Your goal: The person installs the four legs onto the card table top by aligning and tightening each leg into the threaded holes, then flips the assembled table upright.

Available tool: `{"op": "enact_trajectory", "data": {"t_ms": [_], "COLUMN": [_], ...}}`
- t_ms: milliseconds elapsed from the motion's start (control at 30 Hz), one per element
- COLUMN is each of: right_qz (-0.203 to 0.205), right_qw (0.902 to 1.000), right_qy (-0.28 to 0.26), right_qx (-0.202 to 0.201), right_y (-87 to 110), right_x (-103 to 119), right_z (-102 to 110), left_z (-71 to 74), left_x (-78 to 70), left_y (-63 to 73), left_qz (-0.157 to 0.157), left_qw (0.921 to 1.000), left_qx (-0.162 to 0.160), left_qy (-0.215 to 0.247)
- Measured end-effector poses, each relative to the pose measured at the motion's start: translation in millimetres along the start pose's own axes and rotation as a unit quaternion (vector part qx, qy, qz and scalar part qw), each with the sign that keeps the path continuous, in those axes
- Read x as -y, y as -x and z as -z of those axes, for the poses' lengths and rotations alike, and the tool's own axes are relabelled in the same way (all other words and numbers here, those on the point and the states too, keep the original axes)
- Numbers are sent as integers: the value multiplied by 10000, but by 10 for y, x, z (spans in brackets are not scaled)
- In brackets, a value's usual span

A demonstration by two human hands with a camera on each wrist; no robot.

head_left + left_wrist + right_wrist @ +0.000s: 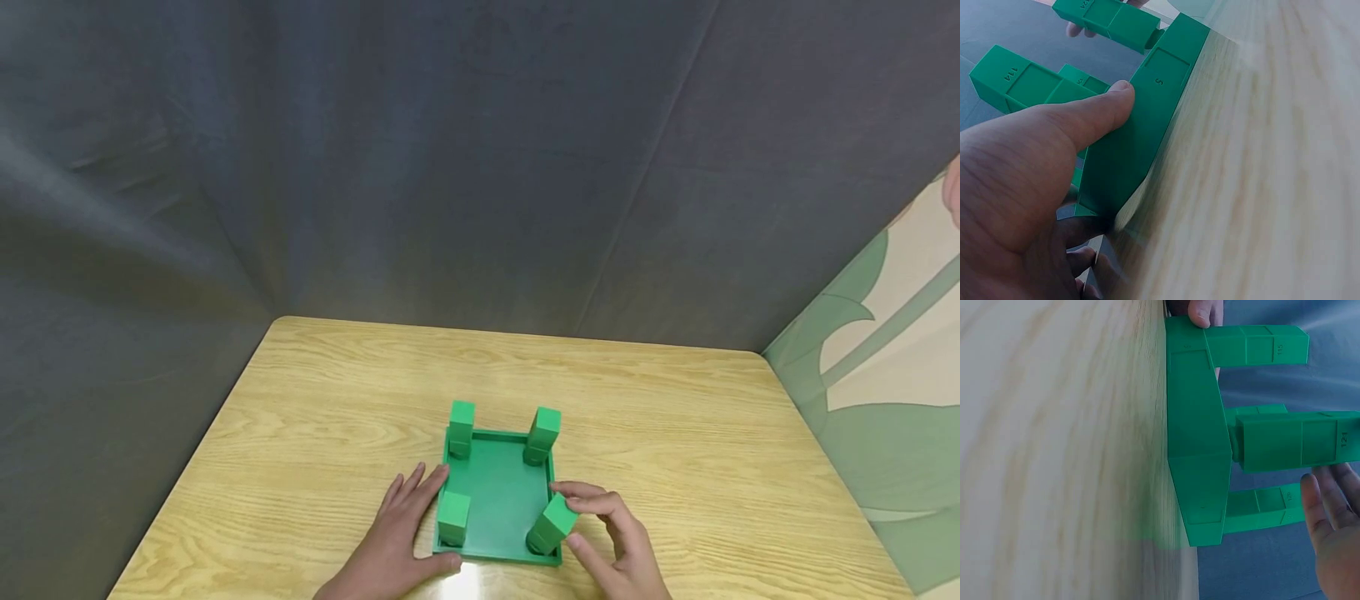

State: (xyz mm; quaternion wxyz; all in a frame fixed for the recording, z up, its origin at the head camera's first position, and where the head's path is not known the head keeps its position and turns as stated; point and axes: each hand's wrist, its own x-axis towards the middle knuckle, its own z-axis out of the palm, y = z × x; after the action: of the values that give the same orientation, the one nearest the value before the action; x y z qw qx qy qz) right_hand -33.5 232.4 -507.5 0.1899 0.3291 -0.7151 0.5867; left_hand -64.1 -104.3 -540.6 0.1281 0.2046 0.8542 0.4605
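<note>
A square green tray (pixel 498 500) with low walls lies on the table, a block post standing at each corner. My left hand (pixel 397 537) holds the tray's near left corner, the thumb on the front wall and the fingers along the left side. With thumb and fingertips, my right hand (pixel 618 542) pinches the upper part of the near right post (pixel 553 525), marked 121 in the right wrist view. A narrower neck shows between this post and the tray. The near left post (pixel 453 517), far left post (pixel 461 425) and far right post (pixel 543 433) are untouched.
The wood-grain table (pixel 337 400) extends around the tray. A dark cloth (pixel 450 167) hangs behind and to the left of it. Leaf-patterned fabric (pixel 885 417) lies beyond the right edge.
</note>
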Motion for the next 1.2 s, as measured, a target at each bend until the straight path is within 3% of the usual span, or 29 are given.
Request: {"op": "enact_trajectory", "data": {"t_ms": [167, 333, 400, 633, 900, 1200], "right_qz": [-26, -585, -628, -20, 113, 302], "right_qw": [9999, 9965, 9954, 9964, 9951, 9995], "right_qy": [-42, 558, 683, 790, 953, 109], "right_qx": [-96, -208, -242, -320, -248, -6], "right_y": [-27, -31, -30, -24, -8, -1], "right_x": [55, 166, 174, 64, 32, -19], "right_z": [-15, -46, -50, -27, -27, -1], "left_z": [-4, -8, -9, -12, -2, 19], "left_x": [2, 8, 9, 13, -1, -41], "left_y": [-2, -5, -7, -11, 1, 8], "left_qz": [36, 32, 15, -4, 47, -35], "left_qw": [10000, 10000, 10000, 9999, 9999, 9999], "left_qx": [-1, -4, 5, 15, 10, 22], "left_qy": [-39, -52, -80, -109, -116, -142]}}
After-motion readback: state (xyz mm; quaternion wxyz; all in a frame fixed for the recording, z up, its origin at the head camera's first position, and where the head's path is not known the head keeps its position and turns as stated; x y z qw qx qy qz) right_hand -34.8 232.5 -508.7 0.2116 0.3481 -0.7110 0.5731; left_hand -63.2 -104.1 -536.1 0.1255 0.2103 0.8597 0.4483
